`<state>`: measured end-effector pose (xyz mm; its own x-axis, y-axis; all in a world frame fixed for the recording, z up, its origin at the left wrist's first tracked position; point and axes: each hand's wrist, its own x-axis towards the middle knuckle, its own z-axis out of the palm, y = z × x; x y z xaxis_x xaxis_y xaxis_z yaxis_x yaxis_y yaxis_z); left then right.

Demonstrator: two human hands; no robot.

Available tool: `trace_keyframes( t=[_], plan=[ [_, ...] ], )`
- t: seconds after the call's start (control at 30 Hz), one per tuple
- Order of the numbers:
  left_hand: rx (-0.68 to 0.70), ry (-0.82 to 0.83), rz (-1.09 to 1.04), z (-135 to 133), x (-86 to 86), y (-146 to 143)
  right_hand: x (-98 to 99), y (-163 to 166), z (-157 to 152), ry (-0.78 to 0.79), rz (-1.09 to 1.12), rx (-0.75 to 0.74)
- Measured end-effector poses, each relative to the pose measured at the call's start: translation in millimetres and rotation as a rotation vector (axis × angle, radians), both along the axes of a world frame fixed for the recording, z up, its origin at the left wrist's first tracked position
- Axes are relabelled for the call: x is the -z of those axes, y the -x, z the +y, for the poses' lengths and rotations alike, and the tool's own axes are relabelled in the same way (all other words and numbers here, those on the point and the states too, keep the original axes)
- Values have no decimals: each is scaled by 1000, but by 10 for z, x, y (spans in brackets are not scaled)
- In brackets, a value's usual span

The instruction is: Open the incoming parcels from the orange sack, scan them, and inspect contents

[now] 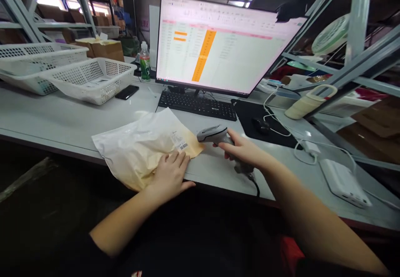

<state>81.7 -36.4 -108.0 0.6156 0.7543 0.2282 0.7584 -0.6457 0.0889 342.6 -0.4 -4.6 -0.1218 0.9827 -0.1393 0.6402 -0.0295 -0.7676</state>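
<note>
A flat plastic-wrapped package (pixel 140 145) with a small barcode label (pixel 181 143) lies at the near edge of the grey desk (pixel 46 118). My left hand (pixel 170 175) rests flat on the package's near right part, fingers stretched out toward the label. My right hand (pixel 242 148) is wrapped round the handle of a grey barcode scanner (pixel 214 134). The scanner's head sits just right of the label and points at it. A black cable runs from the scanner's handle down over the desk edge.
Behind stand a black keyboard (pixel 198 104) and a monitor (pixel 218 43) showing a spreadsheet. A mouse (pixel 261 124) lies on a black pad. White baskets (pixel 90 79), a phone (pixel 126 92) and a bottle (pixel 144 62) sit at left. A white power strip (pixel 343 182) with cables lies at right.
</note>
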Motion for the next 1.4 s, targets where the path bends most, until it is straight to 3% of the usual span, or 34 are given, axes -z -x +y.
trace_keyframes(
  t=[0.13,0.33,0.67,0.9,1.0,1.07,1.17,1.27,1.4],
  plan=[
    [-4,38,-19,5,-4,31,-203,47,-200,-114,-69,-77],
    [-48,93,-14,0,-55,90,-354,229,-402,-122,-311,-155],
    [-40,80,-43,-1,-29,107,-462,225,-480,-210,-391,-207],
    [-5,43,-55,8,-4,144,-388,177,-420,-153,-324,-152],
    [104,51,-77,123,-24,366,-275,126,-330,-98,-172,-79],
    [154,105,-79,208,-95,552,-151,125,-273,-9,64,11],
    [52,129,1,249,-283,682,70,246,-208,245,522,181],
    [31,-5,50,194,-409,514,259,498,-134,482,920,339],
    [69,-1,39,191,-276,179,437,788,50,533,1171,384]
  ],
)
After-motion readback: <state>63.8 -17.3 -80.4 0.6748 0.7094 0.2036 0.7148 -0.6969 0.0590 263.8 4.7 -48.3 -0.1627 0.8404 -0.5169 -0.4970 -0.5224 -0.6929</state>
